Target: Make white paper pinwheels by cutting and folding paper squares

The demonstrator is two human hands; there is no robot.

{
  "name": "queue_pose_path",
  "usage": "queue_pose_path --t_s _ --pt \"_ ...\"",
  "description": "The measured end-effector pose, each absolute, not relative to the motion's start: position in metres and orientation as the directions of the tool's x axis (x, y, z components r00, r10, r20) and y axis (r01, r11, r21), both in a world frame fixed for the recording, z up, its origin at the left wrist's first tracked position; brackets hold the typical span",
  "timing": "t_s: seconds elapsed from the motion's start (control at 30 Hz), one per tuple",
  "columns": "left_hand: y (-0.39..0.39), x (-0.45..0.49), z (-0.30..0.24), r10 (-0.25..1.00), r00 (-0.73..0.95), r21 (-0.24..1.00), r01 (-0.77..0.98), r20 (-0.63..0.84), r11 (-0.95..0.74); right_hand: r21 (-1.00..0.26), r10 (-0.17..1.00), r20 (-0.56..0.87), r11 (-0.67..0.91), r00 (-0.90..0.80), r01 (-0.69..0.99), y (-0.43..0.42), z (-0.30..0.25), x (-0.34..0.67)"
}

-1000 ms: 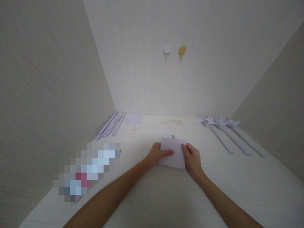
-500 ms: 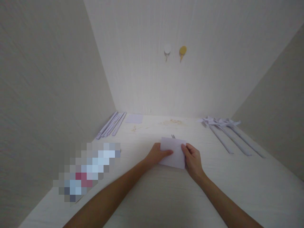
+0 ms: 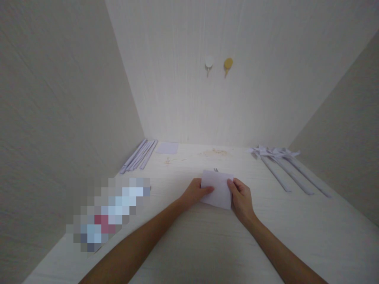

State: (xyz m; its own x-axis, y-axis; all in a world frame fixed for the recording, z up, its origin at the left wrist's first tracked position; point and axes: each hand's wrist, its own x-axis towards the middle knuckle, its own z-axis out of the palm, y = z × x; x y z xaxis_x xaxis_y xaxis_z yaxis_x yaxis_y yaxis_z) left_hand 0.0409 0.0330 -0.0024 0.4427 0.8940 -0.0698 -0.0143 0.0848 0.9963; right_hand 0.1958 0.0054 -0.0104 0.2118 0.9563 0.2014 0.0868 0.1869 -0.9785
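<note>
A square sheet of white paper (image 3: 217,193) is held up between my two hands over the white surface. My left hand (image 3: 195,192) grips its left edge, the thumb lying across the front and the fingers behind it. At the right edge, my right hand (image 3: 241,197) pinches the sheet near its upper corner, thumb in front. Just past the sheet's top edge a small grey metallic tip (image 3: 216,170) shows; the rest of that thing is hidden behind the paper.
Rolled paper sticks (image 3: 140,156) lie at the back left beside a flat paper square (image 3: 167,148). Paper pinwheels on sticks (image 3: 280,163) lie at the right. Brown scraps (image 3: 217,152) are near the back wall, which carries two hooks (image 3: 227,64). A blurred patch (image 3: 115,209) covers something at left.
The paper has shifted slightly to the right. My left thumb has slid a little toward the sheet's left edge. Everything else stays where it was.
</note>
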Motion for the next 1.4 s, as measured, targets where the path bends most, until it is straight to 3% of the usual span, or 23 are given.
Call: queue_pose_path --t_s 0.33,0.43,0.57,0.73,0.9,1.2,1.4 --pt "0.034 0.039 0.001 0.988 0.151 0.999 -0.043 -0.015 0.022 -0.882 0.93 0.358 0.308 0.084 0.357 -0.003 0.003 0.194" --pt "0.041 0.034 0.005 0.998 0.061 1.0 0.011 -0.008 0.007 -0.724 0.892 0.452 0.351 0.024 0.593 -0.004 0.004 0.195" --pt "0.053 0.021 0.014 0.984 -0.095 0.972 0.2 0.149 -0.127 -0.509 0.875 0.471 0.371 -0.109 0.777 -0.002 0.001 0.197" --pt "0.057 0.007 0.046 0.954 -0.062 0.908 0.333 0.292 -0.256 -0.469 0.9 0.429 0.292 -0.074 0.833 0.002 -0.006 0.2" --pt "0.046 0.002 0.086 0.938 -0.041 0.891 0.332 0.343 -0.311 -0.437 0.921 0.388 0.213 -0.03 0.874 0.005 -0.007 0.199" --pt "0.022 -0.002 0.14 0.956 -0.049 0.951 0.129 0.288 -0.28 -0.397 0.924 0.381 0.187 -0.024 0.899 0.004 0.001 0.205" --pt "0.017 -0.009 0.149 0.97 0.127 0.972 0.086 0.209 -0.221 -0.325 0.953 0.303 0.132 -0.029 0.936 0.006 0.003 0.216"
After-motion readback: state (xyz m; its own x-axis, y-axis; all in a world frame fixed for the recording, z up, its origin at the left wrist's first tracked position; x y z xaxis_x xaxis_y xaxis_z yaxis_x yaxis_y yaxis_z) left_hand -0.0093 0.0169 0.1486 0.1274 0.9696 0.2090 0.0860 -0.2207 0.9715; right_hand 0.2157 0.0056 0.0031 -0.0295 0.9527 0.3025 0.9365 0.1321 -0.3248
